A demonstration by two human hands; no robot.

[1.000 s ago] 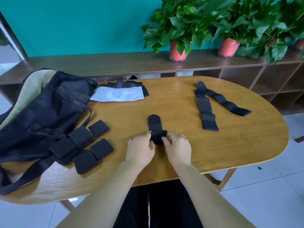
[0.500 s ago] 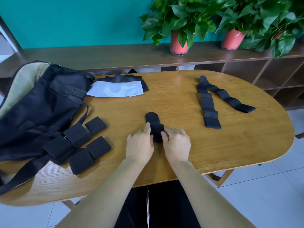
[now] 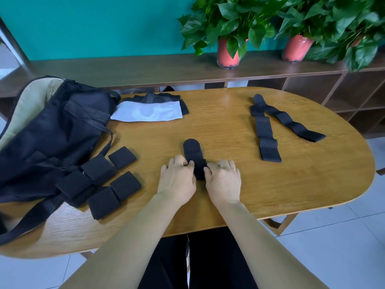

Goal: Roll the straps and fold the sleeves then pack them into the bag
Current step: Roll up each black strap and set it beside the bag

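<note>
At frame centre, left hand [image 3: 177, 178] and right hand [image 3: 224, 179] pinch a half-rolled, round-ended black strap [image 3: 192, 152] on the woodgrain table [image 3: 291, 184].

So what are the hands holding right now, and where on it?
Left hand and right hand pinch the black strap at its rolled near end, one on each side.

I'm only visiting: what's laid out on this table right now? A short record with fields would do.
Hands: left hand and right hand both grip the part-rolled strap, mid-table
Done: rolled straps clustered beside the black bag, left end of the wooden table
Waiting: two flat straps, right side
Sleeves: white sleeve overlapping a black sleeve, far side by the bag
Background: potted plants on a shelf
</note>
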